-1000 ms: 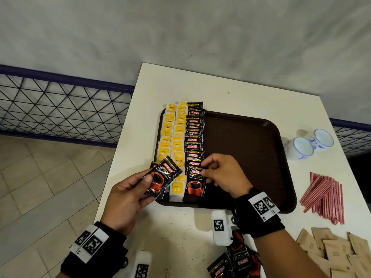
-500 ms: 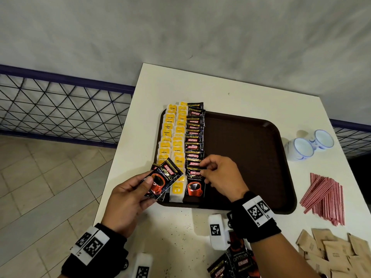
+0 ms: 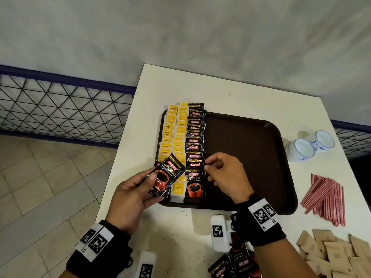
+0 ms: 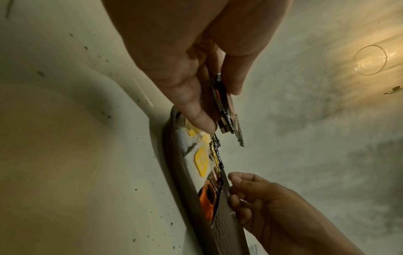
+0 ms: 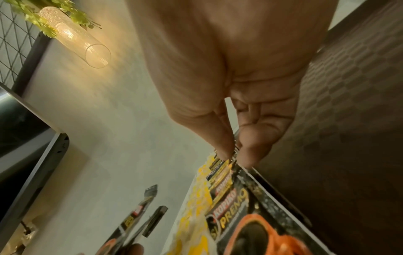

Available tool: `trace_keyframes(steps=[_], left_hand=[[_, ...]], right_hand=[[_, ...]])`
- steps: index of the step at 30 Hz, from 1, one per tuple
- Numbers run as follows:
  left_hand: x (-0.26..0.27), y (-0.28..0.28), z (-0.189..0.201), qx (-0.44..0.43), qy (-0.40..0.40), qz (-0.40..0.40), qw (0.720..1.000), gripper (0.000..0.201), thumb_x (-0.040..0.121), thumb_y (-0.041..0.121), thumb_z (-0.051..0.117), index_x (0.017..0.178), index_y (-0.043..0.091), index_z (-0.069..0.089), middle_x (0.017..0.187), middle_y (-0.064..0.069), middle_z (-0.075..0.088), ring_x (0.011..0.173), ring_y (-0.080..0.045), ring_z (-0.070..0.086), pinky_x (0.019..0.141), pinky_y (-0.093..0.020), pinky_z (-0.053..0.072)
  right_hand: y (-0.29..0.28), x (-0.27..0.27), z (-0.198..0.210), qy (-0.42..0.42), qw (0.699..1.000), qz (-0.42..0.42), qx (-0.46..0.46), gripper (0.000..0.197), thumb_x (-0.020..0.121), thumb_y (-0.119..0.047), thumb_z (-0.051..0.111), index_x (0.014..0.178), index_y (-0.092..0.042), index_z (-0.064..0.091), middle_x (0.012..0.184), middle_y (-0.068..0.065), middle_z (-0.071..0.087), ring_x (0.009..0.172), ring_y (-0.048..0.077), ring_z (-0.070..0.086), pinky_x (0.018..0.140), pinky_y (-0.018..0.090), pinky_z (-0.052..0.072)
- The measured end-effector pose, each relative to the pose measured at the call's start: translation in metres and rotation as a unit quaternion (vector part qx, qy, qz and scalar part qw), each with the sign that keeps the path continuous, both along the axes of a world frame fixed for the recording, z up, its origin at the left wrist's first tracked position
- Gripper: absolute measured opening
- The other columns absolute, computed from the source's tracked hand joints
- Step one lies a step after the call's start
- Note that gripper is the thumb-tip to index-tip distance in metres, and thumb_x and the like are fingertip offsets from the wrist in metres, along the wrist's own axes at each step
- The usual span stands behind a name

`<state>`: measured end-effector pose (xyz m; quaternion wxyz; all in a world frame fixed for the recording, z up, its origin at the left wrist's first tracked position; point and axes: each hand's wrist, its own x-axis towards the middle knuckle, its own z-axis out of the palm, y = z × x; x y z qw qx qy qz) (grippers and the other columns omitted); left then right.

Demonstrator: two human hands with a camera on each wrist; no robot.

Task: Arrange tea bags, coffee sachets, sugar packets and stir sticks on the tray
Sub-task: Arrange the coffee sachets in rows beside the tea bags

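A brown tray lies on the white table. Its left side carries two columns of yellow tea bags and one overlapping column of black coffee sachets. My left hand hovers over the tray's near left corner and grips a small stack of coffee sachets between thumb and fingers; the left wrist view shows the stack edge-on. My right hand is at the column's right side near its front end. In the right wrist view, its thumb and forefinger pinch the serrated edge of one laid sachet.
Red stir sticks lie right of the tray, with brown sugar packets in front of them. Two white cups stand at the right. Loose coffee sachets lie near the front edge. The table's left edge drops to tiled floor.
My right hand has slid a little farther up the coffee column, from the nearest sachet to one behind it. My left hand keeps its stack nearly still.
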<state>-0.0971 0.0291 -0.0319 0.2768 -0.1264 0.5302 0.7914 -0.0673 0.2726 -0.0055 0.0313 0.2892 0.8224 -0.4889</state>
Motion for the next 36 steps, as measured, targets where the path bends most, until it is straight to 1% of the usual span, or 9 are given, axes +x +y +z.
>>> trace_keyframes(steps=[2, 6, 15, 18, 20, 22, 28, 30, 36], left_hand=[[-0.002, 0.006, 0.003, 0.000, 0.007, 0.000, 1.000, 0.083, 0.037, 0.061, 0.095, 0.108, 0.021, 0.079, 0.105, -0.011, 0.078, 0.080, -0.021, 0.074, 0.062, -0.031, 0.062], [-0.006, 0.025, 0.015, 0.006, 0.021, -0.004, 1.000, 0.041, 0.073, 0.036, 0.077, 0.111, 0.019, 0.078, 0.103, -0.015, 0.077, 0.075, -0.023, 0.069, 0.063, -0.031, 0.063], [-0.005, 0.035, 0.032, -0.056, 0.087, -0.004, 0.995, 0.028, 0.086, 0.022, 0.070, 0.113, 0.019, 0.076, 0.104, -0.007, 0.078, 0.089, -0.020, 0.074, 0.066, -0.035, 0.063], [-0.013, 0.015, 0.025, -0.246, 0.193, 0.010, 0.950, 0.030, 0.089, 0.011, 0.074, 0.114, 0.028, 0.074, 0.105, 0.002, 0.077, 0.082, -0.012, 0.073, 0.076, -0.035, 0.063], [-0.014, 0.004, 0.022, -0.363, 0.257, -0.028, 0.895, 0.043, 0.087, 0.014, 0.076, 0.126, 0.030, 0.066, 0.109, 0.008, 0.071, 0.079, 0.002, 0.066, 0.073, -0.008, 0.051], [-0.011, 0.000, 0.016, -0.400, 0.280, -0.048, 0.871, 0.058, 0.086, 0.012, 0.077, 0.138, 0.025, 0.056, 0.122, 0.008, 0.064, 0.081, 0.008, 0.062, 0.065, -0.001, 0.042], [-0.001, 0.005, -0.002, -0.411, 0.264, -0.071, 0.870, 0.084, 0.080, 0.007, 0.081, 0.152, 0.024, 0.040, 0.148, 0.001, 0.050, 0.109, -0.019, 0.067, 0.093, -0.033, 0.054], [-0.001, 0.009, -0.001, -0.436, 0.270, -0.088, 0.854, 0.082, 0.080, 0.008, 0.081, 0.151, 0.021, 0.042, 0.146, -0.001, 0.052, 0.124, -0.023, 0.058, 0.095, -0.029, 0.048], [-0.002, 0.012, 0.008, -0.459, 0.265, -0.102, 0.842, 0.071, 0.079, 0.007, 0.081, 0.142, 0.019, 0.052, 0.132, -0.001, 0.062, 0.119, -0.022, 0.059, 0.092, -0.023, 0.039]], right_hand=[[-0.002, 0.000, 0.009, 0.020, 0.999, -0.003, -0.028, 0.005, 0.089, -0.015, 0.072, 0.088, -0.019, 0.069, 0.075, -0.001, 0.069, 0.057, 0.011, 0.067, 0.050, 0.020, 0.046], [-0.013, -0.002, 0.028, 0.041, 0.979, -0.004, -0.199, 0.013, 0.087, -0.015, 0.076, 0.095, -0.007, 0.070, 0.079, 0.005, 0.070, 0.061, 0.019, 0.064, 0.045, 0.025, 0.044], [-0.005, 0.005, 0.037, 0.087, 0.964, -0.051, -0.245, 0.008, 0.088, 0.001, 0.069, 0.089, -0.001, 0.062, 0.070, 0.011, 0.067, 0.051, 0.018, 0.064, 0.038, 0.022, 0.039], [0.015, 0.019, 0.042, 0.093, 0.961, -0.085, -0.245, 0.010, 0.088, 0.002, 0.069, 0.088, -0.005, 0.062, 0.072, 0.013, 0.068, 0.049, 0.019, 0.063, 0.038, 0.021, 0.041], [0.028, 0.032, 0.043, 0.094, 0.960, -0.111, -0.241, 0.011, 0.088, 0.004, 0.067, 0.086, -0.005, 0.062, 0.074, 0.014, 0.067, 0.051, 0.019, 0.064, 0.042, 0.022, 0.046], [0.041, 0.046, 0.042, 0.093, 0.957, -0.132, -0.242, 0.013, 0.089, 0.008, 0.063, 0.086, -0.005, 0.062, 0.075, 0.014, 0.068, 0.055, 0.021, 0.066, 0.049, 0.023, 0.053], [0.060, 0.077, 0.028, 0.058, 0.963, -0.147, -0.220, 0.014, 0.091, 0.014, 0.056, 0.093, 0.002, 0.064, 0.074, 0.014, 0.069, 0.060, 0.021, 0.069, 0.056, 0.025, 0.058], [0.061, 0.081, 0.022, 0.049, 0.966, -0.142, -0.211, 0.014, 0.091, 0.013, 0.057, 0.094, 0.003, 0.065, 0.076, 0.016, 0.067, 0.058, 0.021, 0.067, 0.054, 0.025, 0.057], [0.066, 0.077, 0.016, 0.039, 0.976, -0.120, -0.176, 0.012, 0.089, 0.011, 0.062, 0.097, 0.002, 0.063, 0.068, 0.015, 0.067, 0.054, 0.021, 0.065, 0.049, 0.026, 0.054]])
